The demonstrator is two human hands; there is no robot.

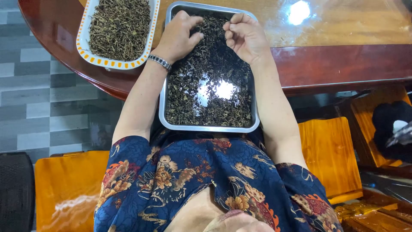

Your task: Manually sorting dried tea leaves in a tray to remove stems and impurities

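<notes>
A rectangular metal tray [162,107] holds a layer of dark dried leaves [214,68], with bare shiny metal showing in the middle. The tray rests partly on the table edge and partly over my lap. My left hand [177,38], with a beaded metal bracelet on the wrist, lies palm down on the leaves at the tray's far left corner, fingers and thumb spread. At the far right corner my right hand [245,38] hovers over the leaves with its fingers curled in and the tips bunched. Whether a bit of leaf sits between them is too small to see.
A white dish with an orange-patterned rim [81,41], full of brownish dried stems, stands left of the tray on the glossy red-brown wooden table [343,60]. Orange wooden chairs [328,154] flank me. A dark bundle [392,129] lies on the right chair; grey tiled floor at left.
</notes>
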